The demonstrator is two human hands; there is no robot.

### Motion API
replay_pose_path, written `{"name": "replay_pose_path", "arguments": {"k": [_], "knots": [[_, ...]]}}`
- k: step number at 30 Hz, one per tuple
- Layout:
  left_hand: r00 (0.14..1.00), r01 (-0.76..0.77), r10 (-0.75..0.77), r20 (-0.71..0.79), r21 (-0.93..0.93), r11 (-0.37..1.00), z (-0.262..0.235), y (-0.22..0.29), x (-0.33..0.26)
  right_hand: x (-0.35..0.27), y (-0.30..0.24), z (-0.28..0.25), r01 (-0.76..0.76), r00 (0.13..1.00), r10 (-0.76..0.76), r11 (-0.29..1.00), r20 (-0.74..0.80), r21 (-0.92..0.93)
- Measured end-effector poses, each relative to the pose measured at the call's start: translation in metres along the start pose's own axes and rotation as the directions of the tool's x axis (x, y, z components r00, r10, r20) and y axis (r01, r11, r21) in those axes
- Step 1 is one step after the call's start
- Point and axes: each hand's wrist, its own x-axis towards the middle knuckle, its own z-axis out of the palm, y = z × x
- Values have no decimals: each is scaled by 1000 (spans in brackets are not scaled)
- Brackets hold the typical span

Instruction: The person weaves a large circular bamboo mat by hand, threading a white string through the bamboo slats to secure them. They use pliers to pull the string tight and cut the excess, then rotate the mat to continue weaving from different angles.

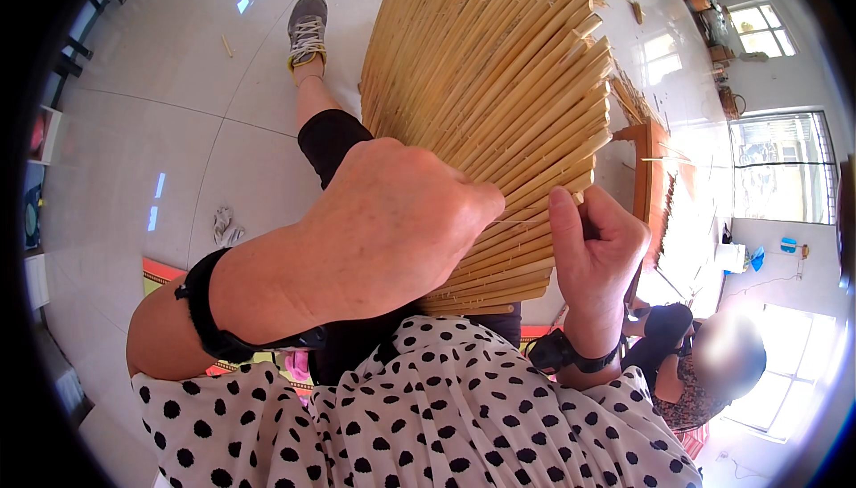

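Observation:
A stiff mat of straw-coloured stalks [499, 69], laid side by side in a fan, rests over my lap and reaches away from me. My left hand [401, 221] is closed in a fist above its near part, hiding the stalks underneath. From that fist a thin pale thread [522, 221] stretches across the stalks to my right hand [599, 238]. The right thumb and bent fingers are pinched together at the cut stalk ends on the mat's right edge. What lies deep inside either grip is hidden.
My outstretched leg ends in a grey shoe [308, 32]. A crumpled pale scrap [226, 227] lies on the tiled floor [160, 149]. To the right stand a low wooden frame [655, 185] with loose stalks and a seated person [691, 359]. Windows line the right wall.

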Motion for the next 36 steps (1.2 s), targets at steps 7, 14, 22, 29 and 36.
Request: {"name": "replay_pose_path", "arguments": {"k": [7, 14, 22, 29, 36], "knots": [[1000, -8, 8, 0, 30, 1000, -1, 1, 0, -1, -1, 0, -2, 1000, 2, 1000, 4, -7], [1000, -8, 7, 26, 70, 998, 0, 7, 0, -1, -1, 0, 2, 1000, -2, 1000, 0, -24], [999, 10, -12, 33, 63, 998, 2, 8, -1, -3, -2, 3, 26, 1000, -27, 999, -17, -35], [999, 1, 0, -48, 21, 1000, -2, 1, -10, -5, -7, 6, 59, 998, -59, 997, 15, 40], [998, 30, -36, -52, -113, 993, -22, -9, -27, -10, 17, 26, 7, 967, -182, 723, 180, 691]]}}
